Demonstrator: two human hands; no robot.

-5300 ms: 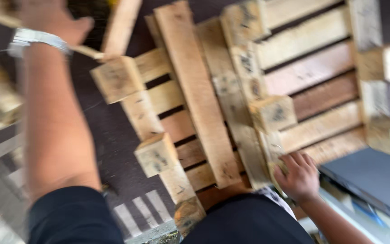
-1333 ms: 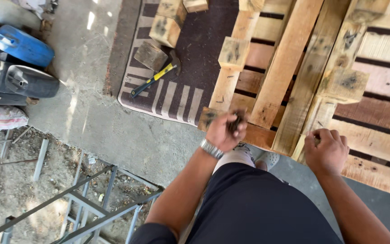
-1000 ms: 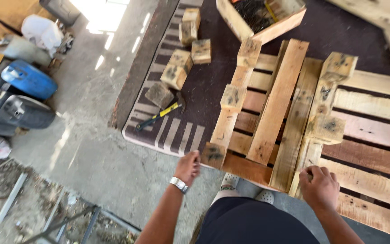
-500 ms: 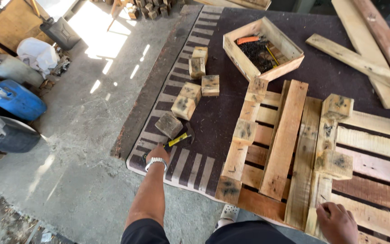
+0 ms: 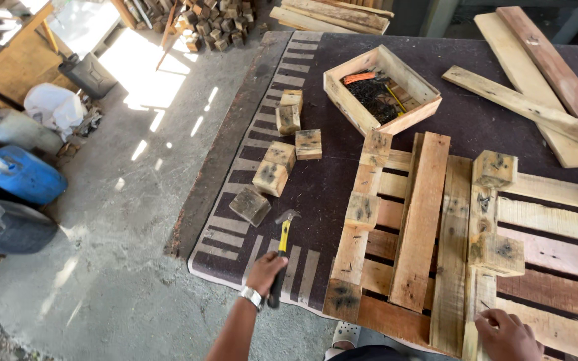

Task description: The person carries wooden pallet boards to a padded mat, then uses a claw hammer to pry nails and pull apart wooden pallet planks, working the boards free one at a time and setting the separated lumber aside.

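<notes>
Head view is showing my left hand (image 5: 264,269) closing around the dark grip of the hammer (image 5: 280,249): my fingers are curling over the handle's lower end, pinching it against the palm, with a metal watch (image 5: 253,297) sitting on my wrist. Its handle is running away from me, black at my fingers, yellow farther up, ending in a grey steel claw head that is lying on the mat (image 5: 235,234). At the bottom edge my right hand (image 5: 507,335) is resting on the pallet (image 5: 436,254), fingers bent and pressed loosely together on a pale slat, holding nothing.

This pallet is showing rough, weathered boards with nail holes and dark stains, and square blocks (image 5: 496,254) standing on its stringers. That mat underneath is dark and felt-like, with pale stripes along its near and left edges. Just beyond the hammer's head, loose cubes (image 5: 270,175) of worn wood are lying scattered. Farther off, a shallow wooden box (image 5: 382,90) is holding dark nails and something orange. Long planks (image 5: 536,100) are lying beyond it at the right, and a blue canister (image 5: 21,175) is sitting on the concrete floor (image 5: 122,220) at the left.
</notes>
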